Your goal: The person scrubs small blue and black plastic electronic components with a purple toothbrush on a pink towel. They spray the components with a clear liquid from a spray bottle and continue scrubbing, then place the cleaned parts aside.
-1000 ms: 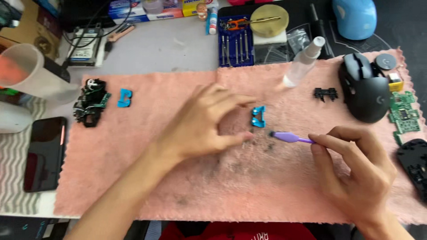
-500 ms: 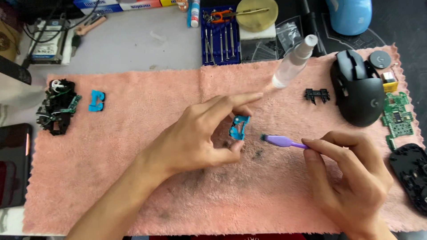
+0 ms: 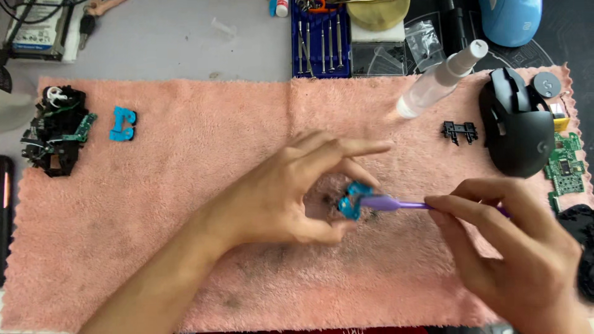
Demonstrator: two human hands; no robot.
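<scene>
My left hand (image 3: 291, 192) pinches a small blue plastic part (image 3: 352, 199) between thumb and index finger, just above the pink towel (image 3: 185, 204). My right hand (image 3: 513, 247) grips a purple brush (image 3: 396, 203) by its handle. The brush's tip touches the blue part. Dark dust lies on the towel below the part.
A black mouse shell (image 3: 516, 124), a small black clip (image 3: 459, 131) and a spray bottle (image 3: 439, 80) lie at the right. A green circuit board (image 3: 564, 166) sits at the far right edge. A black inner assembly (image 3: 55, 130) and a second blue part (image 3: 122, 124) lie left. A screwdriver set (image 3: 320, 43) is behind.
The brush tip has moved left onto the blue part, which it was apart from before. The camera view has shifted closer and lower over the towel.
</scene>
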